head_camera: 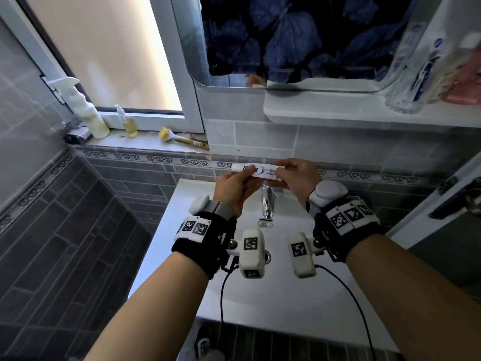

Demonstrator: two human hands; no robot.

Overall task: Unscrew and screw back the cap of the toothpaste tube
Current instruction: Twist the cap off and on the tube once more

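A white toothpaste tube point(261, 171) with blue print lies level in the air above the tap, held between both hands. My left hand point(235, 187) pinches its left half with thumb and fingers. My right hand point(299, 175) closes around its right end. The cap is hidden inside my right fingers, so I cannot tell whether it is on or off. Both wrists wear black bands with white marker tags.
Below the hands is a white sink point(276, 290) with a chrome tap point(268, 204). A white shelf point(338, 110) under the mirror carries bottles at the right. The window sill at the left holds a spray bottle point(87, 110), a small bottle point(128, 122) and a brush point(182, 138).
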